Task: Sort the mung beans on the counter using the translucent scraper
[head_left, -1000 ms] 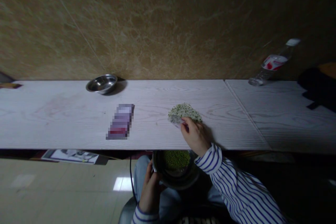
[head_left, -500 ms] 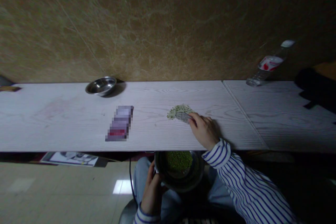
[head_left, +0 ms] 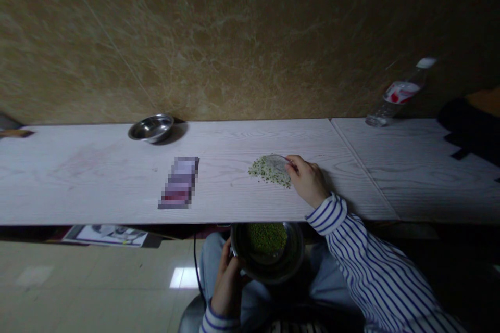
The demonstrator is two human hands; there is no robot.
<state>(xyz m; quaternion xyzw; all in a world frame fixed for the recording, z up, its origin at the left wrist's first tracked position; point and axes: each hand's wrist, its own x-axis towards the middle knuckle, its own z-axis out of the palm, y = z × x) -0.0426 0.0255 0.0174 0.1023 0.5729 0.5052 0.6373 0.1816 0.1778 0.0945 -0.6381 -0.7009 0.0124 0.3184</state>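
Small green beans, which look like mung beans (head_left: 269,171), lie scattered in a thin patch on the white wood-grain table (head_left: 219,197). My right hand (head_left: 308,179) is closed on a shiny spoon (head_left: 278,161), whose oval end lies over the far side of the patch. Below the table's front edge, above my lap, a metal bowl (head_left: 291,265) holds a heap of the same green beans (head_left: 267,238). My left hand (head_left: 228,281) grips this bowl by its left rim, thumb over the edge.
An empty-looking small steel bowl (head_left: 151,129) stands tilted near the wall at the left. A blurred-out phone-like flat object (head_left: 179,182) lies left of the beans. At the right are a plastic bottle (head_left: 400,93) and a dark cloth-like item (head_left: 469,127).
My right hand has shifted slightly away from me and to the right with the spoon, uncovering beans on the near side of the patch. My left hand and the bowl look almost unmoved.
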